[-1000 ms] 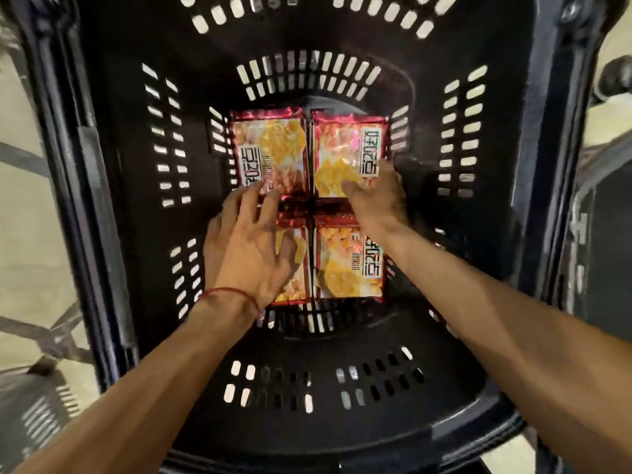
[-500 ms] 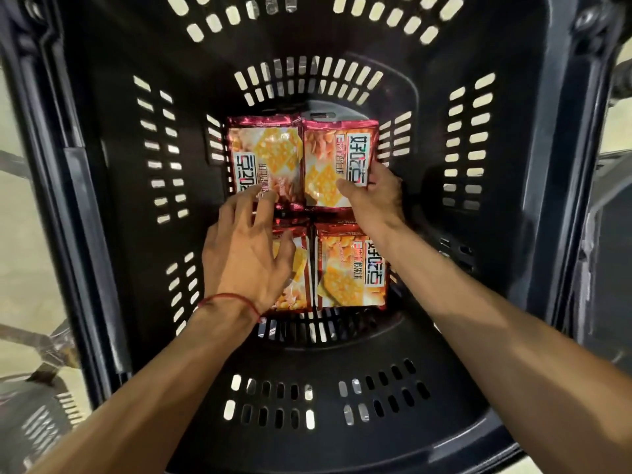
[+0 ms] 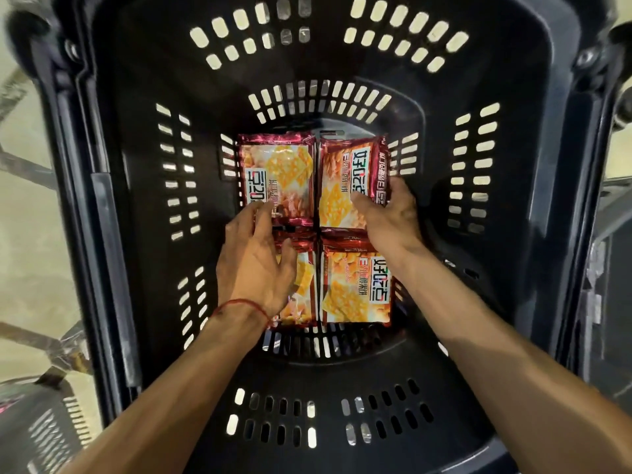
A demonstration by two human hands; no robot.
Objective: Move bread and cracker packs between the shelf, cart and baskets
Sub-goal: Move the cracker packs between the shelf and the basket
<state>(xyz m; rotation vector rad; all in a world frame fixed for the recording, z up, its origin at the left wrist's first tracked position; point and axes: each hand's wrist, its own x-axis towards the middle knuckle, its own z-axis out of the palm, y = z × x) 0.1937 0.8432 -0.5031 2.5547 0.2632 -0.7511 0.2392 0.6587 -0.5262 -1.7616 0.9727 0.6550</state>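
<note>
Right hand [image 3: 390, 217] pinches the red foil cracker pack [image 3: 345, 179] ahead of it; left hand [image 3: 253, 265], spread, rests on another pack [image 3: 302, 292] beneath it.

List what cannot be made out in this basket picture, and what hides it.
- Near-left pack, head view: mostly covered by the left hand.
- Right hand, head view: its fingertips are tucked behind the far-right pack it grips.
- Anything under the four packs: hidden by them.
- Basket, head view: far rim cut off by the top edge.
- Small print on the packs: too small.
</note>
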